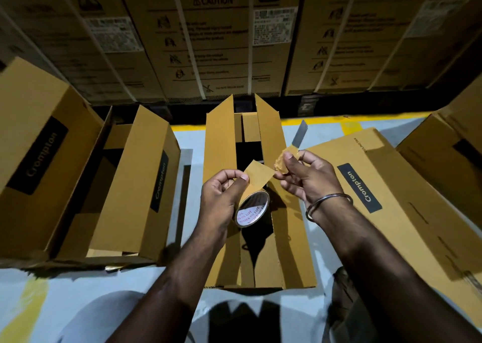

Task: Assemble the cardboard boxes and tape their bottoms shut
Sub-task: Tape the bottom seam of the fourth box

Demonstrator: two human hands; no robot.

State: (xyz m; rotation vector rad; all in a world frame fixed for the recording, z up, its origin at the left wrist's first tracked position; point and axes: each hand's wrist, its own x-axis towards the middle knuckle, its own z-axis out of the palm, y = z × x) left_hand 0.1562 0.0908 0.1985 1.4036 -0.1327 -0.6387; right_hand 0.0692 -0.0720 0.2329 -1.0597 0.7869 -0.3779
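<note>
cardboard box (260, 186) – brown, long, upright on the pale floor just ahead of the person – stands with its flaps raised and the seam unsealed. from the head view, the left hand (221, 199) grips the brown packing tape roll (252, 208), thumb pinching the loose tape end (259, 175); the right hand (305, 178) pinches a crumpled tape scrap (283, 162) alongside a grey blade (300, 134). risk – the freed end may fold onto itself or stick to the scrap.
</note>
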